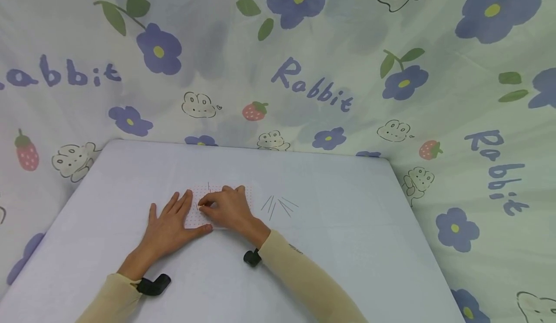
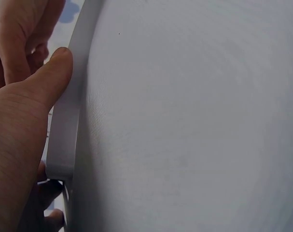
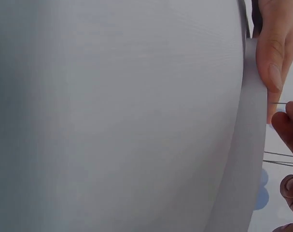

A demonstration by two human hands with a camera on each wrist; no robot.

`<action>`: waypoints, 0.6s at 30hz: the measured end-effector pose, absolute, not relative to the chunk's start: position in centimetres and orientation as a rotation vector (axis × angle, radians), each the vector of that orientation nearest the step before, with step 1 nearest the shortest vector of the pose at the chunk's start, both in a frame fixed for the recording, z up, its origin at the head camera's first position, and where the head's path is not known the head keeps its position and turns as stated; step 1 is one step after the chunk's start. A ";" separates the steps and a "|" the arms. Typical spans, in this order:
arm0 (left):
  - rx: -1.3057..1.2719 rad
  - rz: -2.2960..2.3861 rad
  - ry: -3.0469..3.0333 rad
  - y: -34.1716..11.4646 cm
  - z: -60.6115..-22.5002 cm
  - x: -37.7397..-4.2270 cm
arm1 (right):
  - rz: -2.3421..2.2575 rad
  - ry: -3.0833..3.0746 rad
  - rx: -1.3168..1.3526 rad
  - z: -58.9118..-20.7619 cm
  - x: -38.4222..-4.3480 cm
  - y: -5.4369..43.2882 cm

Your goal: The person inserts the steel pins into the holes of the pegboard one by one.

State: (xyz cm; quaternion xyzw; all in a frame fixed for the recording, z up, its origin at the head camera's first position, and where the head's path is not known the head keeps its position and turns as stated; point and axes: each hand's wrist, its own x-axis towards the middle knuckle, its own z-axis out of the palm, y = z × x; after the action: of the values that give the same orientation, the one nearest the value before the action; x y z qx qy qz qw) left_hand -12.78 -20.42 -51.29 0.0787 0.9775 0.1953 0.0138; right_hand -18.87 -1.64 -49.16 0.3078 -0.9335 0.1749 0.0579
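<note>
A flat white board (image 1: 192,220) with a grid of red dots lies on the table. My left hand (image 1: 167,229) rests at its left side, fingers straight and spread, thumb along the near edge. Over the middle of the board, my right hand (image 1: 228,209) pinches a thin dark needle (image 3: 280,103) between thumb and fingertip; the needle's tip points down toward the board in the right wrist view. Another thin needle (image 1: 209,187) stands at the board's far side, beyond the right hand. The right hand covers much of the board in the head view.
Several loose thin needles (image 1: 272,208) lie fanned out on the white table (image 1: 347,245), right of the board. A curtain (image 1: 239,72) printed with flowers and rabbits hangs behind the table and along its sides.
</note>
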 end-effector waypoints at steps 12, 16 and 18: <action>0.226 0.568 3.059 -20.6 -51.7 -13.0 | 0.852 -2.867 0.889 -48.2 -17.5 4.8; 0.223 0.565 3.060 -20.4 -51.6 -12.9 | 0.952 -2.858 0.783 -47.9 -17.8 8.3; 0.222 0.569 3.060 -20.4 -51.6 -12.9 | 0.969 -2.861 0.728 -47.6 -18.2 10.3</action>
State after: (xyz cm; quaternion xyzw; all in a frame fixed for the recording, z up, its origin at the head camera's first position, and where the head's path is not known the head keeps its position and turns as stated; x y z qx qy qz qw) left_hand -12.85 -20.43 -51.60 0.0712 0.9806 0.1822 0.0106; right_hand -18.17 10.31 -47.64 0.2342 -0.9207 0.3118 0.0171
